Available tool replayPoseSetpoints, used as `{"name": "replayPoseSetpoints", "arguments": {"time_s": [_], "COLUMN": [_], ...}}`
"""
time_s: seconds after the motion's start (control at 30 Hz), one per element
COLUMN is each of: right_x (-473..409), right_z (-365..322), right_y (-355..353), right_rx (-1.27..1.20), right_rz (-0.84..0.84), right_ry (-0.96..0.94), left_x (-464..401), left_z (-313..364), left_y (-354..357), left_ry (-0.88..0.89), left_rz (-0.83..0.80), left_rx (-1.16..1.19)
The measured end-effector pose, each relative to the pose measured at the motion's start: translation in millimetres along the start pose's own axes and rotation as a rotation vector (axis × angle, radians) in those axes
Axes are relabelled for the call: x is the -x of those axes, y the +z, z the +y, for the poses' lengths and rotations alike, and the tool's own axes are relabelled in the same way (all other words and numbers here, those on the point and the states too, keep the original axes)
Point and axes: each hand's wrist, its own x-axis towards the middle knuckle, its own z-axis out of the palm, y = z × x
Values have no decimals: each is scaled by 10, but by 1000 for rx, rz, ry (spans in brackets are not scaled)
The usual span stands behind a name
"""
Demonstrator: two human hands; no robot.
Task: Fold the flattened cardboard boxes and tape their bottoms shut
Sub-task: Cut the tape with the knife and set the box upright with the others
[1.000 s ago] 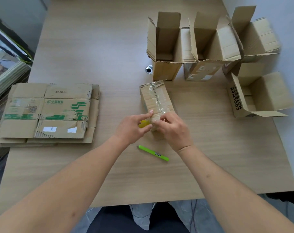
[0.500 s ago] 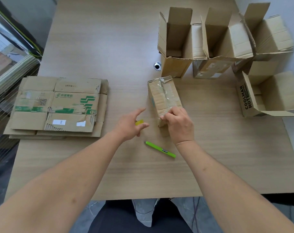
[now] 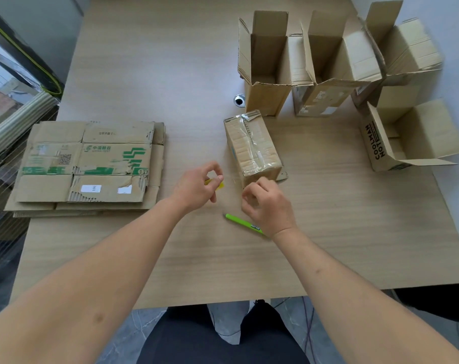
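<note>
Folded boxes: 1 taped box (image 3: 253,145) mid-table, glossy clear tape over its corrugated top; 4 open-flapped boxes (image 3: 265,61) behind and right. 1 stack of flattened boxes (image 3: 89,166) at left. Left hand (image 3: 196,186), fingers curled, pinches a yellow piece (image 3: 219,184). Right hand (image 3: 269,203) curled at the box's near edge; grip contents indeterminate. 1 slim green pen (image 3: 242,223) beside it

Open box (image 3: 375,143) at the tabletop's right edge: "COOLMAN NOT" in black on its side. Top flattened box (image 3: 91,161), left edge: green "CHINA POST" beneath Chinese characters; white sticker (image 3: 91,188) reading "100".
</note>
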Motion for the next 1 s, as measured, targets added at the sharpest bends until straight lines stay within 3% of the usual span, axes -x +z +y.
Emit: {"name": "replayPoseSetpoints", "arguments": {"time_s": [0.1,0.2,0.43,0.6,0.7,1.0], "right_x": [158,302,458,487,392,277], "right_z": [95,144,122,129,73,-1], "right_y": [191,347,339,177,134,175], "right_rx": [13,65,138,-84,-173,-154], "right_rz": [-359,-495,-414,-68,42,104], "right_ry": [119,246,238,213,142,115], "left_x": [21,27,58,55,69,94], "left_z": [-1,22,139,157,178,219], "left_y": [9,16,20,59,92,105], "left_ry": [15,5,-7,-3,-7,-34], "left_rz": [23,70,85,154,190,196], "left_rx": [1,-7,23,-31,-62,-38]}}
